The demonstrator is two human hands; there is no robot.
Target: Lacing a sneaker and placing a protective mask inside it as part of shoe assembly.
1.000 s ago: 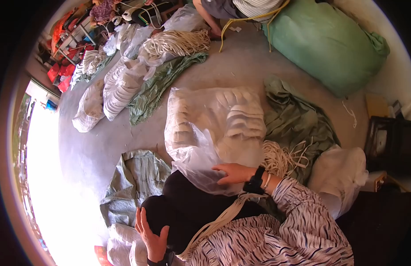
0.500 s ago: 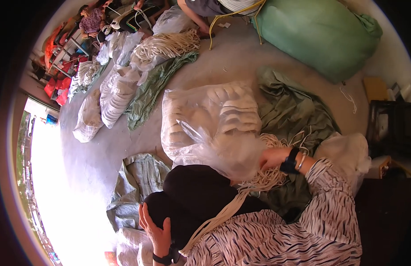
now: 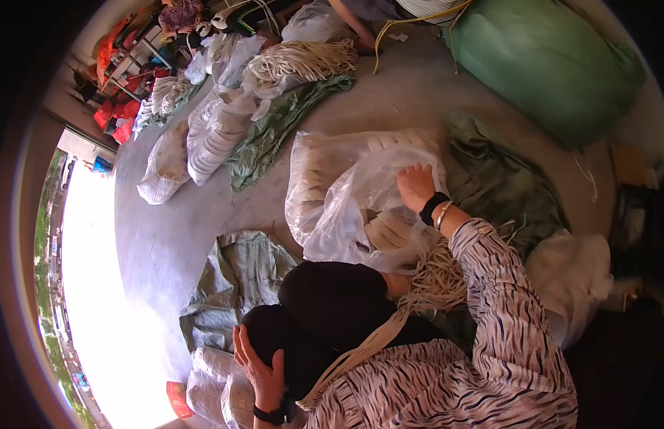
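Note:
A large clear plastic bag (image 3: pixel 328 207) lies before my knees, packed with cream-coloured curved bundles (image 3: pixel 389 230) that show through its opening. My right hand (image 3: pixel 416 184) is closed at the bag's far right, with its fingers curled on the loose film. Below that arm sits a tangle of cream cords (image 3: pixel 441 275). One flat strand of cords (image 3: pixel 364 350) runs from the tangle across my lap. My left hand (image 3: pixel 260 366) rests against my dark-trousered knee, fingers spread, holding nothing.
Crumpled green sacking (image 3: pixel 500 186) spreads to the right of the bag, and grey-green sacking (image 3: pixel 239 275) lies to the left. A big stuffed green sack (image 3: pixel 543 68) stands far right. Several filled plastic bags (image 3: pixel 217 136) and cord bundles (image 3: pixel 303 61) line the far left, near other people.
My right hand has moved from the cord tangle up and away over the bag. The bag's film is spread wider, exposing bundles inside. My left hand stays on the knee; the view has shifted slightly.

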